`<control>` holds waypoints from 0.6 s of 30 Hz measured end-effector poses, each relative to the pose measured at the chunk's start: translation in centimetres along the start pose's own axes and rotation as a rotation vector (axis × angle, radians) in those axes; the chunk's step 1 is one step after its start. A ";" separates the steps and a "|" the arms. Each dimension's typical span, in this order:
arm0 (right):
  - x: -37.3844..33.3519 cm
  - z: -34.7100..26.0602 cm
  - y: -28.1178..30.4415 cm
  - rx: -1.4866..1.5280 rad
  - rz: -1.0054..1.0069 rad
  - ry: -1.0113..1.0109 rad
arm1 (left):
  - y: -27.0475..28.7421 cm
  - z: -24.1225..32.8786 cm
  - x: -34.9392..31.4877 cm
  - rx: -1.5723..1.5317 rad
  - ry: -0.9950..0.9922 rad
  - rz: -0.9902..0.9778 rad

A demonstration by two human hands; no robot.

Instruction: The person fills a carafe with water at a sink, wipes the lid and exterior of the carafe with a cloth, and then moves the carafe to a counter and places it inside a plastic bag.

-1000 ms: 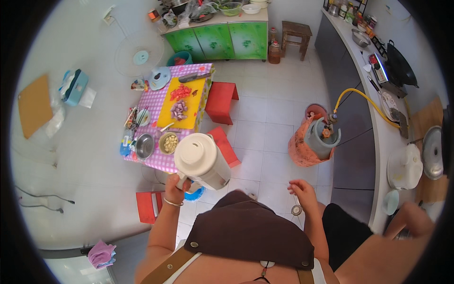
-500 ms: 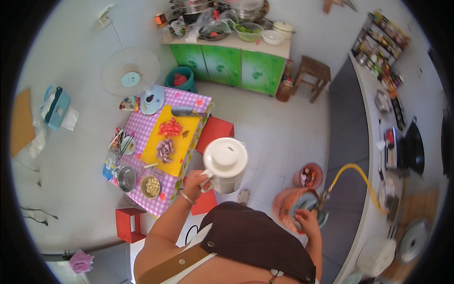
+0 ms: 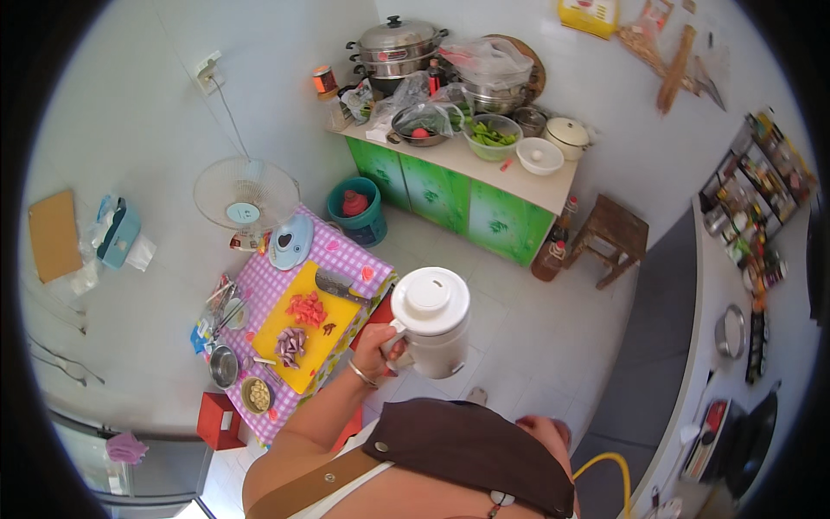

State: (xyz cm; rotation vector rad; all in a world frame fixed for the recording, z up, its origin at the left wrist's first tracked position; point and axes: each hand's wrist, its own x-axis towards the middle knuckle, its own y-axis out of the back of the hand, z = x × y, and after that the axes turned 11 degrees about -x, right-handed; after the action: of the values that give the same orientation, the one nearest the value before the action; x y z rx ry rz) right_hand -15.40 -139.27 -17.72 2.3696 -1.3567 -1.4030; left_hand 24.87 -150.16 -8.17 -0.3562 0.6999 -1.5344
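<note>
My left hand [image 3: 378,350] is closed round the handle of a white lidded pitcher [image 3: 437,333], held upright in front of my chest. The pitcher's body looks pale and translucent below its white lid. My right arm comes down beside the dark brown apron [image 3: 467,450]; that hand is mostly hidden and blurred near the apron's right edge, so its fingers cannot be made out. Left of the pitcher, a yellow cutting board [image 3: 316,346] bears red chopped pieces [image 3: 307,309], purple chopped pieces [image 3: 290,346] and a cleaver [image 3: 340,286].
The checked table [image 3: 251,303] also bears a metal bowl [image 3: 224,367] and a bowl of peeled cloves [image 3: 257,394]. A green-doored cabinet [image 3: 437,195], teal bucket [image 3: 357,216] and wooden stool [image 3: 609,238] stand beyond. To the right runs a counter with a wok [image 3: 754,441]; a yellow hose [image 3: 609,457] hangs nearby.
My view has tilted up and away from the right-side tubs and tap. The pitcher stays in my left hand. My right hand, earlier visible at the hose end, is now mostly out of sight.
</note>
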 end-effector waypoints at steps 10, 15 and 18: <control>20.0 -21.3 21.5 -0.322 0.283 0.406 | 3.4 4.8 10.1 0.030 -0.348 0.348; 28.1 -26.9 25.1 -0.711 0.195 0.402 | 5.8 6.5 17.6 -0.015 -0.412 0.488; 33.6 -29.5 30.0 -0.804 0.207 0.555 | 6.6 7.6 22.8 -0.010 -0.411 0.532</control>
State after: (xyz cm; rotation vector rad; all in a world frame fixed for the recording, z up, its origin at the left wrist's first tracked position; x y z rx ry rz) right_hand -6.71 -191.80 -9.46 1.7989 -0.6767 -0.8799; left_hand 32.41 -173.82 -10.79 -0.4363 0.4293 -0.9152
